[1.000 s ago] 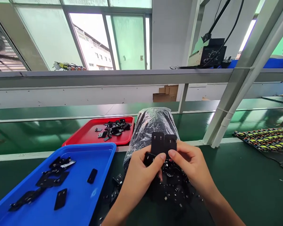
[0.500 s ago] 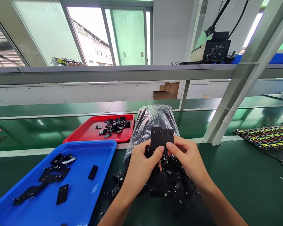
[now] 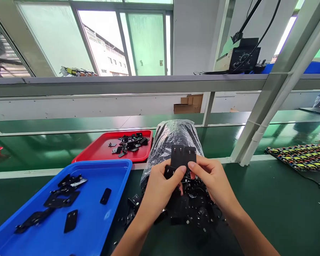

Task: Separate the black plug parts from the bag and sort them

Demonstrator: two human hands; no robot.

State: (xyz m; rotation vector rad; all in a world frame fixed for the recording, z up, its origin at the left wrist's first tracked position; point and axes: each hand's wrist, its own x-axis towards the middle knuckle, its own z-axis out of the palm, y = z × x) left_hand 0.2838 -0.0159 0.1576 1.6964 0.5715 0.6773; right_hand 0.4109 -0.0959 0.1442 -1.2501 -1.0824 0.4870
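Pinching two flat, black rectangular plates [image 3: 183,156] upright, side by side, with bare left hand [image 3: 160,185] and bare right hand [image 3: 210,177], closed thumb-to-finger. Held centrally above a pile of small black parts [image 3: 196,209], right of a shallow blue plastic tray [image 3: 89,209], nearer than a crinkled clear plastic bag [image 3: 176,133].

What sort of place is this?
Probably a factory workshop: there's a long green workbench, a blue tray of small black parts, and a machine with a dial on the shelf.

Your green bench [image 3: 269,217] is carrying a blue tray [image 3: 93,227], a plastic bag [image 3: 174,133] and loose black parts [image 3: 200,209] — a multicoloured panel [image 3: 304,156] is lying rightward.
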